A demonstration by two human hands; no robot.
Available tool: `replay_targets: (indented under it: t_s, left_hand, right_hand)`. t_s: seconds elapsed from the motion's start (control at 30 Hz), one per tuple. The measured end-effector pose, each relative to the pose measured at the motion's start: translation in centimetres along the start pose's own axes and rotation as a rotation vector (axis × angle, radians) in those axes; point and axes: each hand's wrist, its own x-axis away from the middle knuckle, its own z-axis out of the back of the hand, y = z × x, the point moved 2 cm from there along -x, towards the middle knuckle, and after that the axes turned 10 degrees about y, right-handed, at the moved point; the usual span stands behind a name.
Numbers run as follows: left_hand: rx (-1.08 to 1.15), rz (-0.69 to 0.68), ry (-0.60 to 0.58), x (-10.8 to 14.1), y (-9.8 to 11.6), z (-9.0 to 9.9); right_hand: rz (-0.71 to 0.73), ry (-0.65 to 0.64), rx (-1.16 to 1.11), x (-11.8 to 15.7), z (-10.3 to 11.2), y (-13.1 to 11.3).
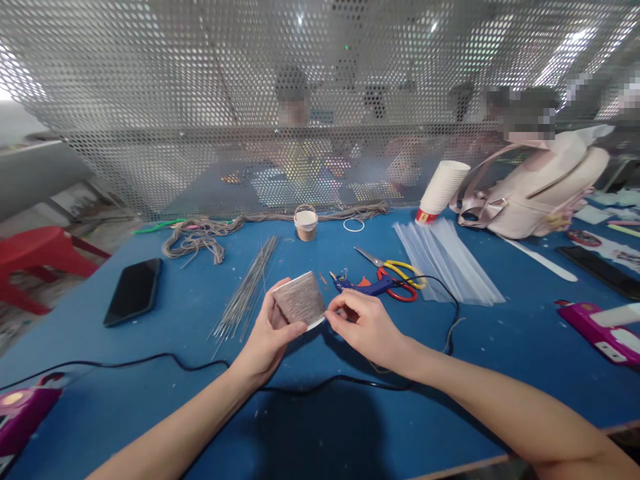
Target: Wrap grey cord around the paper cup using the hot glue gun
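A small cup wrapped in grey-brown cord (301, 300) lies tilted on its side above the table, its white edge showing at the lower right. My left hand (270, 330) holds it, with the thumb along the lower side and the fingers behind. Beside the cup's right edge, the thumb and forefinger of my right hand (357, 323) are pinched together; what is between them is too small to make out. Just beyond that hand lie a blue glue gun (367, 287) and scissors with red and yellow handles (400, 277).
Thin wires (247, 290), a phone (133, 291) and cord bundles (195, 240) lie left. Behind stands a small cup (305, 225). Clear strips (445, 260), stacked paper cups (440, 190) and a pale bag (545, 183) are right. A black cable (320, 385) crosses the front.
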Motion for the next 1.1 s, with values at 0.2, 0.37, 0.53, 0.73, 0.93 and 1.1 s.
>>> replay_targets:
  t_s: [0.2, 0.37, 0.53, 0.73, 0.93, 1.1]
  left_hand:
    - [0.003, -0.017, -0.012, -0.2, -0.2, 0.2]
    - [0.002, 0.005, -0.016, 0.0, 0.1, -0.1]
    - [0.021, -0.002, -0.038, -0.2, -0.3, 0.2]
    - [0.031, -0.007, -0.034, -0.3, -0.5, 0.4]
    - [0.072, 0.050, -0.085, 0.1, 0.2, -0.3]
    - [0.089, 0.069, -0.106, 0.6, 1.1, -1.1]
  right_hand:
    - [-0.001, 0.003, -0.003, -0.1, 0.0, 0.0]
    - [-0.045, -0.006, -0.031, -0.2, 0.0, -0.1]
    - [-0.091, -0.016, -0.058, -0.4, 0.1, -0.2]
    - [-0.145, -0.035, -0.102, -0.4, 0.1, -0.2]
    - [-0.183, -0.049, -0.146, -0.4, 0.1, -0.3]
    - [-0.280, -0.062, -0.218, -0.4, -0.1, 0.0]
